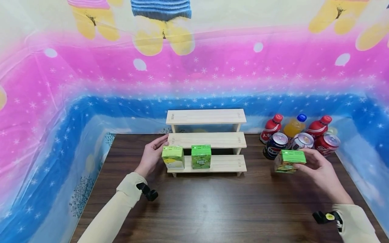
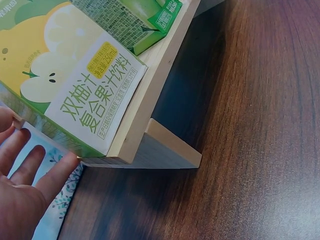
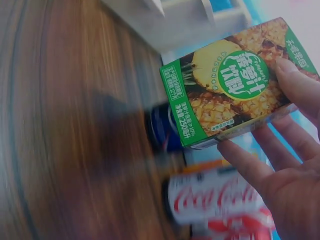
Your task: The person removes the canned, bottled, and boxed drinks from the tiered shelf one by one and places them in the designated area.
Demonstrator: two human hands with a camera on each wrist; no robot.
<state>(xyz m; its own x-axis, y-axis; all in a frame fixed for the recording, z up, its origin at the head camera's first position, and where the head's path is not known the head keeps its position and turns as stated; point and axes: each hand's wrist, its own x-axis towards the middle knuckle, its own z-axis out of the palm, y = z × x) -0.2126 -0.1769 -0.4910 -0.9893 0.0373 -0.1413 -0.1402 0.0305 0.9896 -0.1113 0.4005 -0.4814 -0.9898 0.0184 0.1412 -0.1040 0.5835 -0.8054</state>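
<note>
In the head view my right hand (image 1: 322, 168) holds a green pineapple juice box (image 1: 290, 160) in front of the cans. The right wrist view has the thumb on the printed face of this juice box (image 3: 235, 82), fingers along its lower edge. My left hand (image 1: 152, 153) is beside the left end of a three-step wooden shelf (image 1: 209, 140), its fingertips at the shelf's end. On the lowest step stand a yellow-green pomelo juice box (image 1: 173, 158), at the left end, and a darker green juice box (image 1: 201, 157). Extended fingers (image 2: 47, 182) show close by the pomelo box.
Behind the held box stand a dark Pepsi can (image 1: 276, 145), a silver-white Coca-Cola can (image 1: 302, 140) and a red can (image 1: 326, 144). Behind them are two red-capped bottles, one being this red bottle (image 1: 271, 128), and an orange drink bottle (image 1: 294, 125). A printed cloth (image 1: 194, 74) surrounds the brown table (image 1: 206, 209).
</note>
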